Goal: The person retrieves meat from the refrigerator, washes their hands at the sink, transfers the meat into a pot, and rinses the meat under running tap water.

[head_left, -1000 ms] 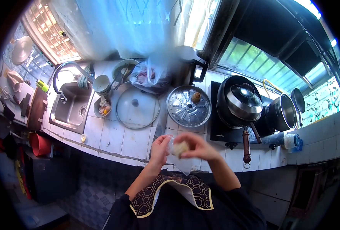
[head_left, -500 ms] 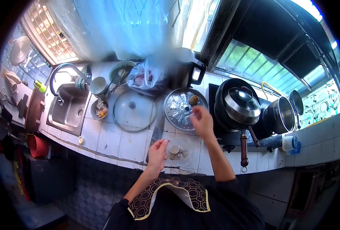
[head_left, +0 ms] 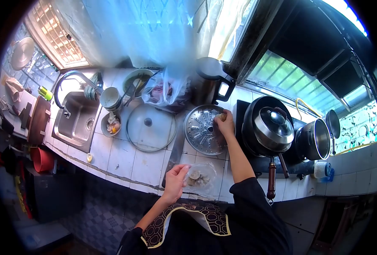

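Observation:
My left hand pinches the edge of a clear plastic bag, which lies on the white tiles in front of me. Several greyish-brown lumps of food show inside it. Over the right part of a round, perforated metal steamer plate is my right hand. Its fingers are closed round a small brownish lump of food, mostly hidden by them; whether it touches the plate I cannot tell. Left of the plate lies a glass lid with a dark knob.
A lidded wok on the stove at right has a wooden handle reaching over the counter edge. A steel pot stands beyond it. Behind the plate are an electric kettle and a filled plastic bag. A sink is at left.
My right hand has moved to the right and slightly up across the steamer plate, still with the brownish lump. My left hand stays at the bag's edge. The view has shifted a little.

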`<state>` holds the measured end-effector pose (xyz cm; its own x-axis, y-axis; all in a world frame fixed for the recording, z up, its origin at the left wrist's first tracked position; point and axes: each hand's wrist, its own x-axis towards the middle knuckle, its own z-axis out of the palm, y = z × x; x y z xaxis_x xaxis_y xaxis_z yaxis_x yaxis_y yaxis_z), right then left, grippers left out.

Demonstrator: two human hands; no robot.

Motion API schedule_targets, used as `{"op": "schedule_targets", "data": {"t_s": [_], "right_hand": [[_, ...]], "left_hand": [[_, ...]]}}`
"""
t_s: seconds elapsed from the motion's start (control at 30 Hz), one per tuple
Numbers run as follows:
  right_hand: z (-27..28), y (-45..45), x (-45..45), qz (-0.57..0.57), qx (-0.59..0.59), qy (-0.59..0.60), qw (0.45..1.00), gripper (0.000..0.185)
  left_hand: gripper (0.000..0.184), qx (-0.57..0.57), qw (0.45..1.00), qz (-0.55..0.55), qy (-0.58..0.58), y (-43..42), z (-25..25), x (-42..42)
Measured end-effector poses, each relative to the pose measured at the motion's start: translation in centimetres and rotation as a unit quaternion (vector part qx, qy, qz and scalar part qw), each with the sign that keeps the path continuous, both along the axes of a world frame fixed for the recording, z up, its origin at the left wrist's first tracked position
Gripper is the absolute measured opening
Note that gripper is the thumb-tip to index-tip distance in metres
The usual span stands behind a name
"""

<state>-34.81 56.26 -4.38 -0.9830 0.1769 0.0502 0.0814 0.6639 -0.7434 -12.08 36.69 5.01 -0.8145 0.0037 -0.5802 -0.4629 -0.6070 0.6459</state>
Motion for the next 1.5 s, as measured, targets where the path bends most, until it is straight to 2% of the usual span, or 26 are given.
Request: {"op": "schedule_targets", "data": {"t_s": [0.03,0.1,0.17,0.23,0.3,0.37,0.43,0.53,0.57,0.63,0.7,0.77,0.8,0.83,0.9,0.93,0.97,1.07,1.17,1.23,1.3,1.37,1.4,1.43,1.47,1.5], "right_hand": [[0.4,0.2,-0.1,-0.003,0.002,-0.002,1.000,0.052],[1.7,0.1,-0.2,-0.059,-0.284,-0.109,0.951,0.054],[3.4,-0.2,0.7,-0.051,-0.303,-0.112,0.945,0.055],[5.4,-0.3,2.5,0.070,-0.442,-0.105,0.888,0.056],[10.8,-1.3,7.4,0.145,-0.523,-0.112,0.832,0.056],[14.5,-2.2,12.5,0.282,-0.492,-0.107,0.817,0.053],[15.2,-2.9,16.4,0.390,-0.326,-0.103,0.855,0.052],[13.5,-3.9,20.4,0.408,-0.019,-0.079,0.909,0.050],[12.5,-3.6,21.2,0.401,-0.016,-0.077,0.913,0.050],[12.3,-3.0,22.4,0.352,0.185,-0.008,0.917,0.037],[13.0,-1.8,23.7,0.358,0.218,0.003,0.908,0.030],[13.4,-0.9,24.9,0.426,0.276,0.049,0.861,0.027],[12.0,-0.3,25.4,0.407,0.245,0.139,0.869,0.023],[11.5,-0.3,26.6,0.384,0.254,0.142,0.876,0.023],[10.9,-0.7,28.7,0.251,0.165,0.207,0.931,0.029],[11.9,-1.9,29.4,0.195,0.078,0.264,0.941,0.041],[12.2,-2.3,30.9,0.158,0.053,0.191,0.967,0.051],[13.9,-2.5,33.7,0.082,0.054,0.202,0.975,0.046],[17.8,-0.4,37.1,0.027,0.062,0.225,0.972,0.031],[19.1,1.4,39.6,0.157,0.050,0.254,0.953,0.016],[20.6,3.1,43.1,0.145,0.097,0.262,0.949,0.011],[22.2,5.3,47.0,0.102,0.109,0.358,0.922,0.011],[23.6,6.4,49.2,0.082,0.121,0.392,0.908,0.011],[25.3,7.6,51.3,0.070,0.130,0.395,0.907,0.011],[27.0,8.5,53.2,0.089,0.130,0.439,0.885,0.011],[28.1,9.4,55.1,0.109,0.130,0.479,0.861,0.012]], "left_hand": [[0.012,0.000,1.000,-0.001,-0.005,0.1,0.2,-0.1],[0.012,0.001,1.000,-0.003,-0.009,0.3,0.2,-0.5],[0.013,0.006,1.000,0.000,-0.020,0.1,0.3,-0.7],[0.012,0.008,1.000,0.003,-0.023,-0.1,0.2,-0.8],[0.012,0.012,1.000,0.005,-0.023,-0.4,0.1,-0.9],[0.011,0.038,0.999,0.009,-0.027,-0.6,0.0,-0.9],[0.010,0.038,0.999,0.007,-0.022,-0.6,-0.3,-0.9],[0.009,0.044,0.999,0.001,0.000,-0.7,-1.1,-0.8],[0.008,0.049,0.999,0.002,0.014,-0.9,-1.1,-0.7],[0.008,0.032,0.999,-0.020,0.008,-0.7,-0.7,-0.6],[0.008,-0.001,0.999,-0.023,0.026,-0.6,-0.7,-0.4],[0.009,-0.025,0.996,-0.061,0.067,-0.7,0.0,-0.2],[0.010,-0.050,0.989,-0.090,0.108,-0.7,0.6,-0.3],[0.010,-0.048,0.985,-0.111,0.120,-0.7,1.3,0.0],[0.013,-0.188,0.919,-0.206,0.280,-0.5,3.3,1.2],[0.012,-0.179,0.894,-0.271,0.310,-0.4,5.0,1.7],[0.011,-0.170,0.864,-0.334,0.336,-0.3,6.8,2.5],[0.010,-0.188,0.810,-0.405,0.380,1.6,10.3,4.7],[0.009,-0.201,0.746,-0.463,0.435,3.0,12.7,7.4],[0.009,-0.176,0.718,-0.468,0.484,4.5,13.7,10.1],[0.017,-0.176,0.673,-0.497,0.518,5.9,15.1,12.3],[0.037,-0.126,0.643,-0.497,0.569,7.1,16.0,14.0],[0.062,-0.096,0.601,-0.491,0.623,8.3,16.9,14.7],[0.073,-0.134,0.525,-0.484,0.688,9.9,17.9,16.1],[0.071,-0.141,0.466,-0.514,0.706,12.3,17.1,18.0],[0.061,-0.103,0.478,-0.575,0.656,14.5,16.3,20.5]]}}
